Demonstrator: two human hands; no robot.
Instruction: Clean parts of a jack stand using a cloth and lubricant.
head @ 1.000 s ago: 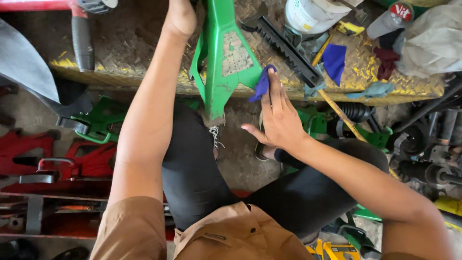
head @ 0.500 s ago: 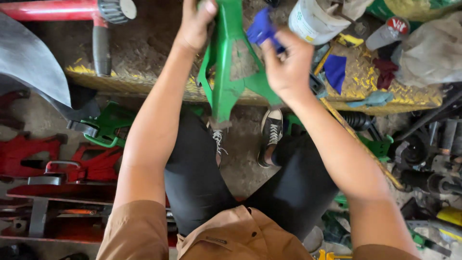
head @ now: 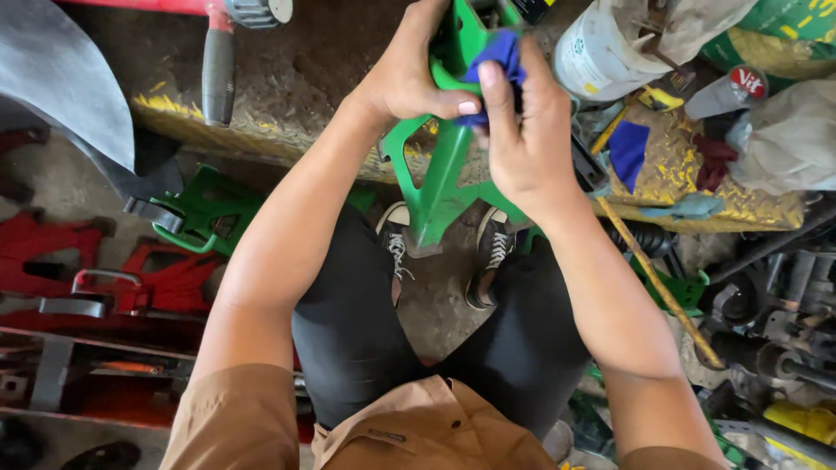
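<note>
Left hand (head: 409, 74) grips green jack stand (head: 440, 187); right hand (head: 522, 130) presses blue cloth (head: 496, 54).

The jack stand (head: 440, 187) stands between the person's shoes (head: 396, 239). Left hand (head: 409, 74) grips its left side; right hand (head: 522, 130) presses a cloth (head: 496, 57) against its top.

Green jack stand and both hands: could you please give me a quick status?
Left hand grips green jack stand. Right hand presses blue cloth on it. Stand upright between the shoes; nothing blocking.

white bucket (head: 601, 54) crowding right (tools too), bare platform (head: 313, 78) left
</note>
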